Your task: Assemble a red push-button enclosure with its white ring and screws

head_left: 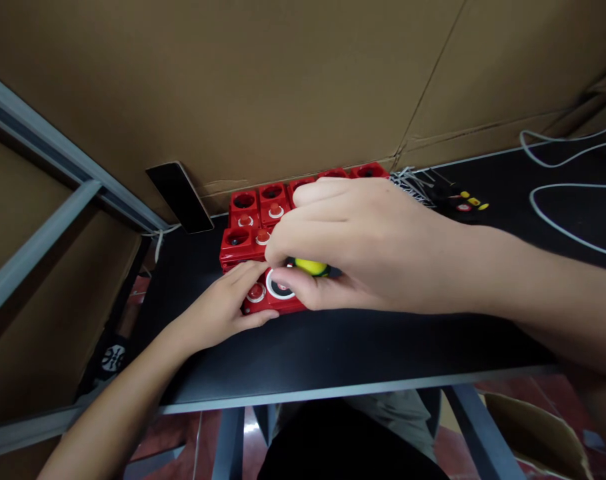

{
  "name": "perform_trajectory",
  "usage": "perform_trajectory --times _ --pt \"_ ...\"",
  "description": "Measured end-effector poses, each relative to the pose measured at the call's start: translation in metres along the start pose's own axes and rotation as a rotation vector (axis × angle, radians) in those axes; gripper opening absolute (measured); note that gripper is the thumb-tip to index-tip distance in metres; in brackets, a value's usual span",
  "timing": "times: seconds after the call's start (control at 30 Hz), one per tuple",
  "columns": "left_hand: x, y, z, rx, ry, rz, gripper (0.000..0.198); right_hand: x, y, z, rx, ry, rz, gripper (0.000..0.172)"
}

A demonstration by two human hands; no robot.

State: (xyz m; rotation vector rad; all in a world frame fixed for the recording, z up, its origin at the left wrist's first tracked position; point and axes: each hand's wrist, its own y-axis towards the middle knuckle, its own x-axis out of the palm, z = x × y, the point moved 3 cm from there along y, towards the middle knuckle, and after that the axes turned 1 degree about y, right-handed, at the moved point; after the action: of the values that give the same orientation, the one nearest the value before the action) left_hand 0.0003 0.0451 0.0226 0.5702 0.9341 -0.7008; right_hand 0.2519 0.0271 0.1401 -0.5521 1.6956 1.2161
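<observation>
My left hand (233, 300) grips the near end of a red box-shaped unit (287, 307), its thumb along the front side and its fingers on top. This unit has a round red knob (255, 292) and a white ring (270, 285) around a dark disc. Above the ring, my right hand (353, 240) is closed around a screwdriver (311, 267) with a yellow and dark handle; its tip is hidden. Behind both hands stand several similar red units (244, 208) in rows, with round dark openings and red knobs, partly covered by my right hand.
A dark phone-like slab (180, 197) leans against the cardboard wall (283, 87). To the right lie loose screws or metal pins (411, 183) and yellow-and-black tools (465, 198). A white cable (557, 200) loops over the black tabletop (283, 357). Metal frame bars (57, 140) stand at left.
</observation>
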Motion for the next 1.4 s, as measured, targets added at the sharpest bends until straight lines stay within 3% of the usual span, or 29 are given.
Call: perform_trajectory --times 0.2,0.53,0.8,0.87,0.93,1.03,1.07,1.1,1.2,1.3,1.4 --pt "0.0 0.001 0.002 0.001 0.023 -0.005 0.06 -0.004 -0.002 0.006 -0.142 0.029 -0.014 0.037" --pt "-0.001 0.0 0.001 0.005 0.007 -0.012 0.064 -0.01 0.0 0.007 -0.125 0.016 -0.108 0.037" --pt "0.0 0.0 0.0 -0.043 0.007 -0.014 0.059 0.007 -0.007 0.015 0.129 0.02 -0.127 0.034" --pt "0.002 -0.001 -0.001 -0.033 0.001 -0.009 0.063 0.0 -0.006 0.014 0.158 0.101 -0.035 0.023" --pt "0.004 -0.002 -0.004 -0.03 -0.003 0.005 0.067 -0.019 -0.005 0.013 0.187 0.161 0.192 0.014" --pt "0.006 -0.002 -0.007 -0.043 -0.003 0.024 0.067 -0.052 -0.012 0.02 0.316 0.148 0.573 0.017" --pt "0.006 -0.001 -0.007 -0.047 -0.004 0.026 0.066 -0.059 -0.017 0.026 0.382 0.156 0.657 0.018" --pt "0.006 -0.001 -0.007 -0.051 -0.006 0.027 0.066 -0.06 -0.021 0.035 0.424 0.214 0.662 0.017" --pt "0.006 0.001 -0.005 -0.06 -0.009 0.039 0.067 -0.05 -0.044 0.074 0.546 0.384 0.76 0.018" --pt "0.006 0.001 -0.003 -0.06 -0.012 0.056 0.074 -0.027 -0.079 0.122 0.715 0.599 0.925 0.04" --pt "0.006 0.001 -0.002 -0.065 -0.008 0.07 0.07 -0.01 -0.111 0.158 0.787 0.603 0.954 0.057"
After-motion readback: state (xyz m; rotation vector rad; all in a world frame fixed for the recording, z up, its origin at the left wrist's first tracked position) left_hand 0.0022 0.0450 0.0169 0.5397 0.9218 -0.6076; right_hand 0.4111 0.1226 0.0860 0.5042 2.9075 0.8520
